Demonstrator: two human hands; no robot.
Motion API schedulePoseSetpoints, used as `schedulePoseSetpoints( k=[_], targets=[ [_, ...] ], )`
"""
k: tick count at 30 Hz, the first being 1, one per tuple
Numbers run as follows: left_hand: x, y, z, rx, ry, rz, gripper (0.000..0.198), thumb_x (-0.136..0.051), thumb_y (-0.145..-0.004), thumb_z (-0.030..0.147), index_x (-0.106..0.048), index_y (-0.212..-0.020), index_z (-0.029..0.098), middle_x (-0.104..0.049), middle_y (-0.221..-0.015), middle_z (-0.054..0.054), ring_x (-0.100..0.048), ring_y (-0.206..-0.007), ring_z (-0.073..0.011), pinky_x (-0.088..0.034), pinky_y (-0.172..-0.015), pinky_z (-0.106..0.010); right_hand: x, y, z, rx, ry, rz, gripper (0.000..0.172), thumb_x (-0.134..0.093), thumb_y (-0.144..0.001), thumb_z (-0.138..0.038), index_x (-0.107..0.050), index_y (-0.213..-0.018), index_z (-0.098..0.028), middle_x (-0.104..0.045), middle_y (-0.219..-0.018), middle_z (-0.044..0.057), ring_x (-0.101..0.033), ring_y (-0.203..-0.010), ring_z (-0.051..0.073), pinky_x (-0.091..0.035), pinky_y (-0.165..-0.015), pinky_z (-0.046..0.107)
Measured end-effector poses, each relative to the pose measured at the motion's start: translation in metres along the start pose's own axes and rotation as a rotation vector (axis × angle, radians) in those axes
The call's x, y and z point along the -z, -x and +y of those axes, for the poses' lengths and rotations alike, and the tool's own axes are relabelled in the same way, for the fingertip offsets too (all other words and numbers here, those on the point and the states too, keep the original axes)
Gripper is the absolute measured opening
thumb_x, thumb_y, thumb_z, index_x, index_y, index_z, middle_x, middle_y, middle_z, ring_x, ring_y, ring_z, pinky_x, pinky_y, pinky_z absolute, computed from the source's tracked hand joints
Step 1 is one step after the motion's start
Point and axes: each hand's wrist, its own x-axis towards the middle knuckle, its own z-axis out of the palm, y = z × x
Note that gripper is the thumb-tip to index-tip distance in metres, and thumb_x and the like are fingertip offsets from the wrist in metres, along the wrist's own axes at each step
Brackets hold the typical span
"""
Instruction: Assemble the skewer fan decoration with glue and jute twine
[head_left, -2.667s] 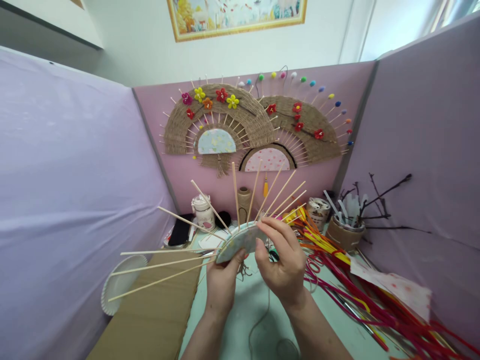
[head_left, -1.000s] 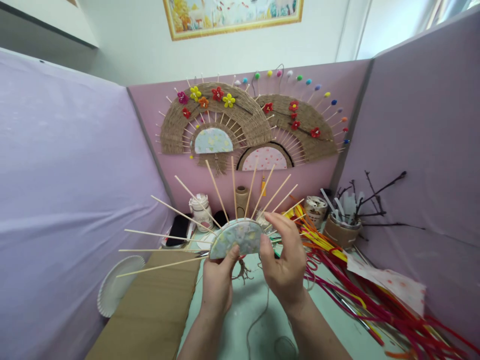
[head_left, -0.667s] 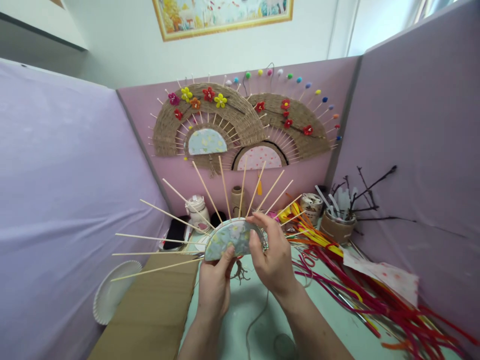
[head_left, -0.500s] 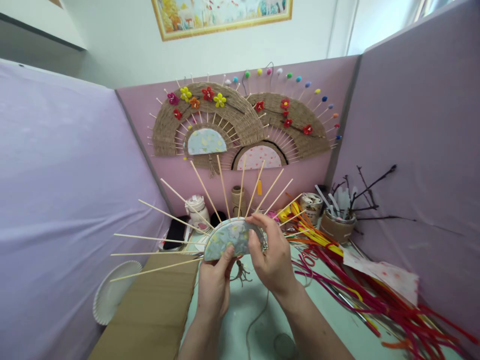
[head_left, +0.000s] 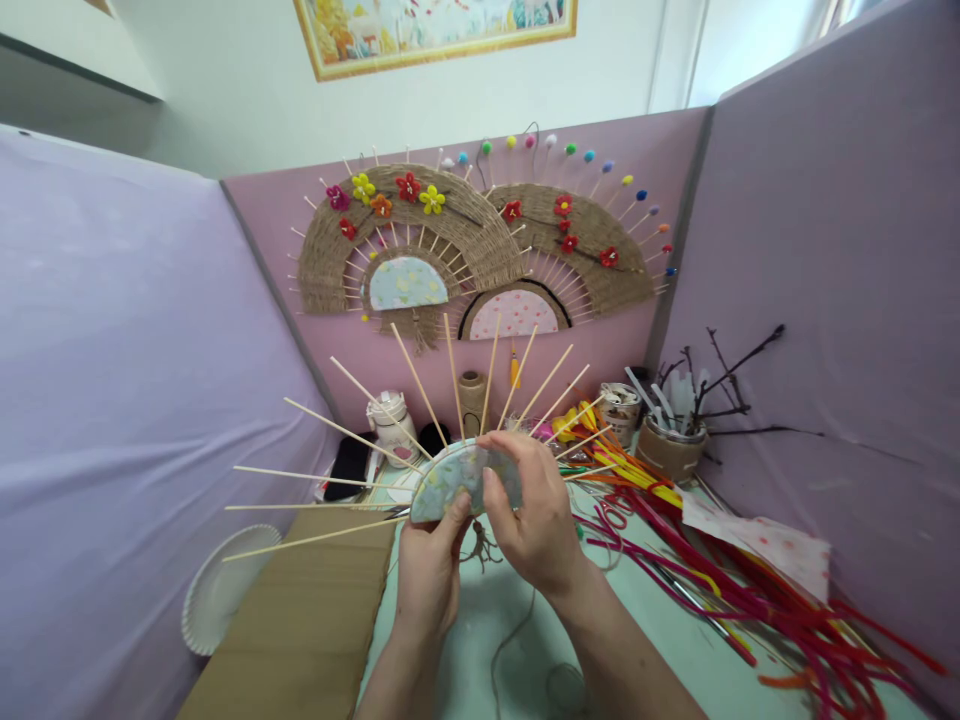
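Note:
I hold a half-made fan [head_left: 450,488] upright above the table: a pale floral half-disc with several thin wooden skewers [head_left: 345,434] fanning out from its curved edge. My left hand [head_left: 429,570] grips its lower edge, thumb on the front face. My right hand [head_left: 534,520] is closed over the disc's top right rim, fingers curled onto it. A frayed tuft of jute twine [head_left: 480,545] hangs under the disc, and a strand of twine [head_left: 510,645] trails down onto the table.
Two finished twine fans [head_left: 420,240] with flowers hang on the pink back wall. A cardboard sheet [head_left: 300,620] and paper plate [head_left: 214,595] lie at the left. Red and yellow pipe cleaners [head_left: 712,590], a twig-filled cup [head_left: 671,445], a twine spool [head_left: 472,395] and a jar [head_left: 390,425] crowd the back and right.
The fan has turned from edge-on to face me and stands more upright. My right hand has slid left along the disc's top rim. The camera has drifted slightly right.

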Motion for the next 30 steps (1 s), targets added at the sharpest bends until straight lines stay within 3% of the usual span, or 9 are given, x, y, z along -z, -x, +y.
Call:
schedulePoseSetpoints(
  k=[4,8,20,26,30],
  targets=[
    [-0.002,0.0,0.0,-0.022,-0.047,0.02,0.045,-0.086,-0.062,0.027,-0.073,-0.103,0.015,-0.075,-0.104,-0.011,-0.068,-0.106,-0.0281,-0.052,-0.096,-0.04,0.001,0.0,0.001,-0.009,0.009,-0.013,0.031,-0.05,-0.091,-0.014,-0.051,-0.121,-0.02,-0.066,-0.109,0.009,-0.061,-0.104,0.023,-0.05,-0.091,0.044],
    [-0.001,0.0,-0.003,-0.054,-0.079,0.016,0.052,-0.086,-0.062,0.029,-0.071,-0.11,0.016,-0.075,-0.105,-0.01,-0.067,-0.107,-0.0283,-0.05,-0.099,-0.042,0.001,0.0,-0.001,-0.006,0.01,-0.001,0.033,-0.05,-0.09,-0.015,-0.051,-0.122,-0.02,-0.065,-0.111,0.009,-0.061,-0.104,0.023,-0.05,-0.091,0.043],
    [0.004,-0.003,-0.009,-0.067,-0.101,0.043,0.048,-0.086,-0.064,0.028,-0.072,-0.108,0.016,-0.075,-0.107,-0.01,-0.068,-0.104,-0.0268,-0.051,-0.097,-0.04,0.002,0.0,-0.005,0.019,-0.016,-0.009,0.031,-0.051,-0.09,-0.014,-0.052,-0.12,-0.021,-0.066,-0.109,0.009,-0.062,-0.103,0.023,-0.05,-0.091,0.043],
    [0.005,-0.005,0.005,-0.053,-0.002,0.026,0.051,-0.085,-0.066,0.024,-0.068,-0.115,0.021,-0.073,-0.113,-0.007,-0.069,-0.101,-0.0214,-0.054,-0.087,-0.031,0.006,-0.001,-0.001,-0.1,-0.087,0.148,0.033,-0.052,-0.09,-0.012,-0.053,-0.121,-0.02,-0.065,-0.112,0.008,-0.061,-0.106,0.02,-0.051,-0.093,0.038],
    [0.01,-0.01,0.014,-0.088,0.093,0.058,0.049,-0.084,-0.068,0.024,-0.067,-0.114,0.024,-0.073,-0.108,-0.005,-0.069,-0.097,-0.0188,-0.055,-0.082,-0.028,0.007,-0.001,0.005,-0.206,-0.05,0.112,0.026,-0.053,-0.092,-0.016,-0.054,-0.118,-0.02,-0.065,-0.109,0.007,-0.061,-0.104,0.02,-0.049,-0.093,0.037]
  ],
)
